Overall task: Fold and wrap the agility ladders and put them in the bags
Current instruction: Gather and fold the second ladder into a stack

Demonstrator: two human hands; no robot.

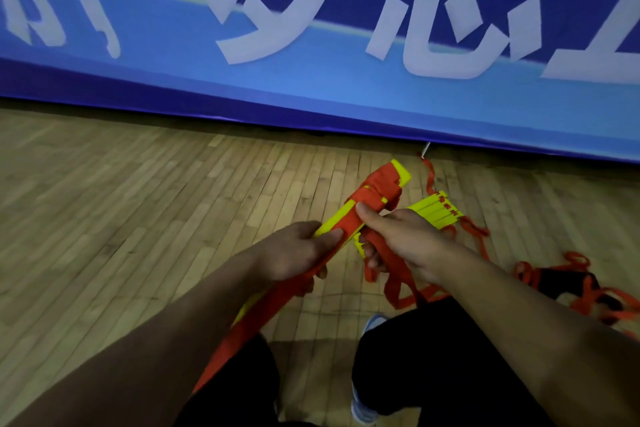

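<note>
A bundle of yellow agility-ladder rungs (379, 189) bound with orange-red strap points up and away from me. My left hand (294, 253) grips the bundle's lower part. My right hand (401, 239) holds it higher up, thumb pressed on the wrapped strap, with loose strap loops hanging from its fingers. A second stack of yellow rungs (436, 213) lies on the floor just behind my right hand. Loose orange strap (571, 274) trails across the floor to the right. No bag can be made out for certain.
A blue banner (311, 45) with large white characters stands along the far edge of the wooden floor (138, 201). A dark object (561, 282) lies among the straps at right. My dark-clad legs and a light blue shoe (372, 322) are below.
</note>
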